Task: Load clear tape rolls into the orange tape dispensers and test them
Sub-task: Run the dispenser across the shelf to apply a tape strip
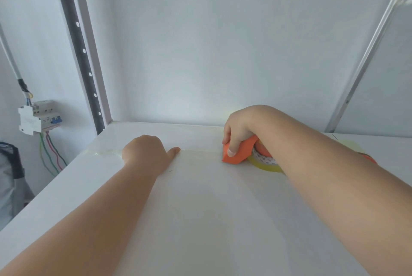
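- Far left, off the table, a breaker box (36, 117) hangs on the wall with coloured wires trailing below it; it has nothing to do with the job.
- The left hand (146, 150) lies on the white table (200, 220), thumb stretched right along a strip of clear tape (200, 152). I'd say it is pinning the stuck end down so the strip stays put. The other fingers are tucked out of sight behind the hand, so I cannot tell whether they are curled or flat.
- The strip is only a faint sheen between the hands; its edges are hard to follow, and a wrinkled bit shows left of the hand.
- The right hand (238, 133) is clamped around an orange tape dispenser (239, 153), fingers wrapped over its top, nose down on the table, likely a test pull.
- The clear tape roll (265, 162) sits loaded in it, half hidden by the forearm.
- Far right, another orange piece (367, 157) peeks from behind the arm, too covered to identify.
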`<state>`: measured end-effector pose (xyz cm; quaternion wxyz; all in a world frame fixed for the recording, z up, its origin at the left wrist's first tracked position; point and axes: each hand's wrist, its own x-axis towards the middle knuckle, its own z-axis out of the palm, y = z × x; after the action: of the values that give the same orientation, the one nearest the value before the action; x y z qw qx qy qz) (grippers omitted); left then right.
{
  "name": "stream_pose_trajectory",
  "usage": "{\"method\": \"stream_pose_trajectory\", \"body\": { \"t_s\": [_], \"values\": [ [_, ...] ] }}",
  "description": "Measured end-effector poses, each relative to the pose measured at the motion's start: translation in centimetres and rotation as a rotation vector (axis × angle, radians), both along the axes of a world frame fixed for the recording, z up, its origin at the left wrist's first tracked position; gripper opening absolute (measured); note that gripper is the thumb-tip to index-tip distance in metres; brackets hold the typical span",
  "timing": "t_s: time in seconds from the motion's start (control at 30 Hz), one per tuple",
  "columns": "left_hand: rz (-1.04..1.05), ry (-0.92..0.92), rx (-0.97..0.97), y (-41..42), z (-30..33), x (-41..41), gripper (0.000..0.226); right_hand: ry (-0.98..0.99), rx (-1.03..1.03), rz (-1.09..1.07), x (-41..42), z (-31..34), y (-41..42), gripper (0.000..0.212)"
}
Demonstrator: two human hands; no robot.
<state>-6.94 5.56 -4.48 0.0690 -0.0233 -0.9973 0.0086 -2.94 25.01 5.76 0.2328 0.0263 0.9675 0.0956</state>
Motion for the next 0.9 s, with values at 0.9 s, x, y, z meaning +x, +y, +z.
{"method": "stream_pose_trajectory", "body": {
  "t_s": [0.9],
  "values": [
    [0.010,0.016,0.003,-0.1,-0.2,-0.1,0.064,-0.072,0.065,-0.092,0.3,-0.2,2.7,0.058]
  ]
}}
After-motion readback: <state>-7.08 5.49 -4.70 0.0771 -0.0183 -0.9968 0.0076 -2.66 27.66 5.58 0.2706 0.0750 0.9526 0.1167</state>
